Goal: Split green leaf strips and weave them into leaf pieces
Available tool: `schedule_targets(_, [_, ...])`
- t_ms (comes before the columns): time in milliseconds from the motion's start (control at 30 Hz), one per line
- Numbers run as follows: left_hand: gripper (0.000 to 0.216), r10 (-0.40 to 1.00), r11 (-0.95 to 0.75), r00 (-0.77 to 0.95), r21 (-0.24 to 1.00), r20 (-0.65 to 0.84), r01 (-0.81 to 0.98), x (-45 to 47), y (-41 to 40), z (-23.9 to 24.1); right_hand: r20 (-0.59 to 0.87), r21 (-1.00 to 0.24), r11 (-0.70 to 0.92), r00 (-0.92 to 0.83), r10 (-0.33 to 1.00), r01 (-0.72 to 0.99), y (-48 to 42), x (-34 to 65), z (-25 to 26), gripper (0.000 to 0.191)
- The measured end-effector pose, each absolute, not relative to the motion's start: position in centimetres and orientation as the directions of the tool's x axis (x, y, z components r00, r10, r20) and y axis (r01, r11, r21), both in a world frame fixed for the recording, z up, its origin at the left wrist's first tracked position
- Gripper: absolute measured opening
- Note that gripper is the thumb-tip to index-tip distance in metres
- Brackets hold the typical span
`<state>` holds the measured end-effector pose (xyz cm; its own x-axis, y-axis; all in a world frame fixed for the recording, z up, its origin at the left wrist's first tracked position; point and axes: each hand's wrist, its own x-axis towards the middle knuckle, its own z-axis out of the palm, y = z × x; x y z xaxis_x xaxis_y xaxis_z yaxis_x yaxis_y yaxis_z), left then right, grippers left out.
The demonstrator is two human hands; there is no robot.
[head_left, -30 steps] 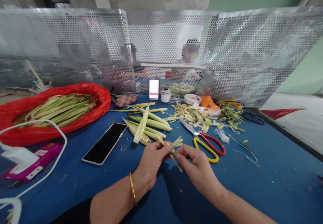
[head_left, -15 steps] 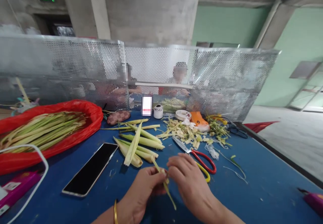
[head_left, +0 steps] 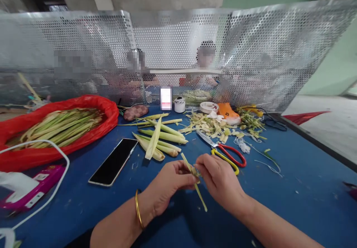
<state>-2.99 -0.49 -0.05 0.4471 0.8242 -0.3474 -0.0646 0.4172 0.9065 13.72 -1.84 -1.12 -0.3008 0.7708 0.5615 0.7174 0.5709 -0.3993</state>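
My left hand (head_left: 178,179) pinches a narrow pale-green leaf strip (head_left: 201,196) between thumb and fingers; the strip slants down to the right. A small folded bit of leaf sits at the fingertips. Close beside it, my right hand (head_left: 216,175) has its thumb and fingers pinched together at the same spot; what lies between them is too small to make out. Just beyond the hands lies a pile of husk-like leaves (head_left: 167,136). Scissors (head_left: 223,149) with one red and one yellow handle rest past my right hand.
A red plastic bag (head_left: 107,123) full of long leaves (head_left: 64,129) stands at left. Nearer are a phone (head_left: 114,162), a purple power strip (head_left: 41,184) and a white cable (head_left: 63,158). Leaf scraps (head_left: 209,125) and thread (head_left: 242,145) lie at right. A perforated metal screen (head_left: 173,35) stands behind; people sit beyond it.
The view has tilted down, so the table things sit higher. My right hand's fingers have drawn into a pinch by the strip, which my left hand still holds.
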Motion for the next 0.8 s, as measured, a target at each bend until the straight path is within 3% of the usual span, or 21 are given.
schedule_targets(200, [0.012,0.914,0.015,0.395,0.98,-0.094,0.198,-3.1,-0.5,-0.5,0.313,-0.72,0.352,-0.173,0.934,0.598,-2.1,13.2,-1.1,0.017])
schedule_targets(333, [0.002,0.901,-0.319,0.409,0.854,0.14,0.41,-3.3,-0.8,-0.3,0.033,-0.907,0.082,-0.125,0.992,0.414,-1.9,12.9,-1.0,0.021])
schedule_targets(433, [0.007,0.871,-0.436,0.427,0.784,0.244,0.442,-3.3,-0.9,0.0,-0.121,-0.966,-0.076,-0.169,0.978,0.247,-1.3,13.2,-0.6,0.024])
schedule_targets(533, [0.013,0.888,-0.381,0.409,0.835,0.211,0.396,-3.2,-0.8,0.4,-0.179,-0.984,-0.178,-0.237,0.955,0.025,-0.7,13.6,-0.3,0.03])
schedule_targets(633, [0.01,0.917,-0.22,0.387,0.931,0.095,0.293,-3.2,-0.6,0.7,-0.253,-0.933,-0.318,-0.319,0.913,-0.169,-0.2,13.9,-0.8,0.033])
schedule_targets(800, [0.018,0.947,0.119,0.302,0.993,-0.107,-0.021,-3.2,0.0,0.2,-0.328,-0.841,-0.458,-0.402,0.855,-0.289,0.1,13.5,-2.1,0.033])
